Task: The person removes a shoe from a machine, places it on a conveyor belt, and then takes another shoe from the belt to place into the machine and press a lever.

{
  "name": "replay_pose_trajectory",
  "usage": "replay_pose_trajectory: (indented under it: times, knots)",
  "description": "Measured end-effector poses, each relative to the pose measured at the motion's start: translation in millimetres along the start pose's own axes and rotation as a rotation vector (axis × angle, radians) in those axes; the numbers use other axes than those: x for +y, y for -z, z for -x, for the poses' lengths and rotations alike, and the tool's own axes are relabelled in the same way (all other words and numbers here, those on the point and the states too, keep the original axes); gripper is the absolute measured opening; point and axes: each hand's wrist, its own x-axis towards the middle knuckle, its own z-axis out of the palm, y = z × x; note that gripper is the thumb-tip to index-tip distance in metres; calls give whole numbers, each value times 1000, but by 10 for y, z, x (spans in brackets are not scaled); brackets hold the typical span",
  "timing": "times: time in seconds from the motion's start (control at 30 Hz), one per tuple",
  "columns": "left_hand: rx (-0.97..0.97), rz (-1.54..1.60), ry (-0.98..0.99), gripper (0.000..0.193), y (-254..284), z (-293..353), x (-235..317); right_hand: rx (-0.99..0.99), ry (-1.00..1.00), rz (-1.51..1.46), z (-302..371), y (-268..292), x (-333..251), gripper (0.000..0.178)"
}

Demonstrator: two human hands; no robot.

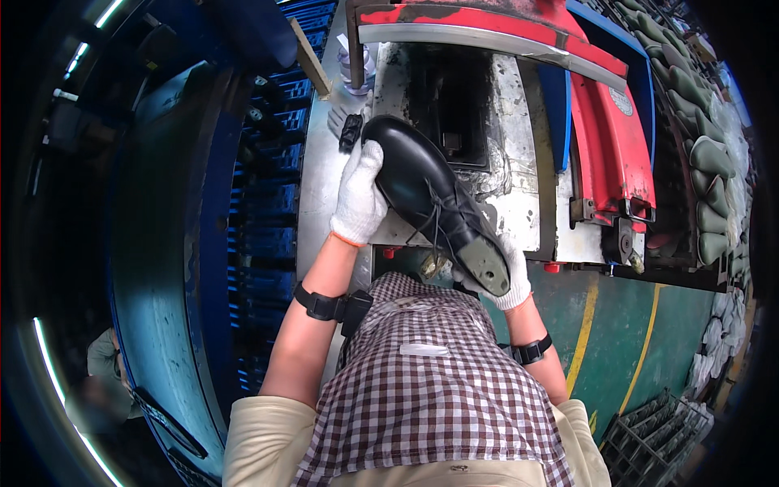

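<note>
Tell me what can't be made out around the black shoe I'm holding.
All in the head view:
Black shoe: its sole, hidden by the upper facing the camera.
Right hand: most of its fingers, hidden behind the shoe's heel end.
Red machine: its top, cut off by the picture's upper edge.
Person at far left: the face, blurred.

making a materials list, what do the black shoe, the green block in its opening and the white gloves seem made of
The black shoe looks like smooth leather, from its glossy highlights, though a synthetic could look alike. The green block seems hard plastic: dull, firm-edged, with a small dark hole. The white gloves look like knitted yarn, perhaps cotton: matte and soft.
</note>
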Motion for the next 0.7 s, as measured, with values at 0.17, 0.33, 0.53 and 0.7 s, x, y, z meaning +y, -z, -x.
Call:
replay_pose_trajectory:
  times: [0.17, 0.33, 0.53, 0.7]
  knots:
    - [72, 0, -30, 51, 107, 179, -121, 42, 74, 180, 146, -182, 72, 54]
    - [76, 41, -17, 53, 30, 322, -65, 6, 256, 768, 96, 260, 233, 89]
    - [22, 31, -50, 44, -4, 383, 125, -281, 551, 1359, 92, 234, 276, 66]
    - [63, 170, -85, 43, 176, 465, 144, -364, -338, -311, -51, -558, 48, 79]
